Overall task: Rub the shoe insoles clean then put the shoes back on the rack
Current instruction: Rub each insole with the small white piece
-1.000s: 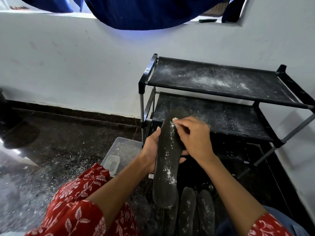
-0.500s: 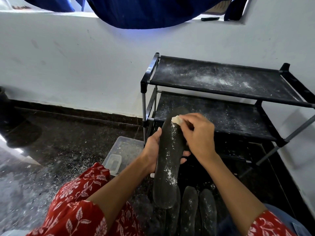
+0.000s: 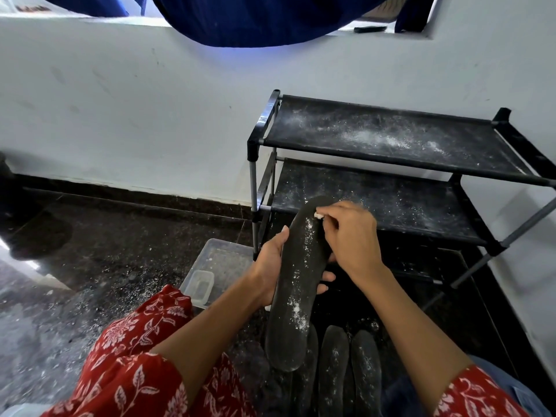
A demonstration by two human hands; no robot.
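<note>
I am gripping the long dark powder-flecked insole (image 3: 296, 284) upright in my left hand (image 3: 272, 266) above my lap, while my right hand (image 3: 350, 239) is pinching a small white rubbing lump (image 3: 318, 216) against its toe; firm short strokes should work best, with the dusty black two-tier rack (image 3: 391, 139) standing beyond.

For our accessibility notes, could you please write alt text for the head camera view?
A person's left hand holds a dark insole upright while the right hand rubs a small white piece near its top. More powder-dusted insoles lie on the dark floor below, before a shoe rack with no shoes on it.
</note>
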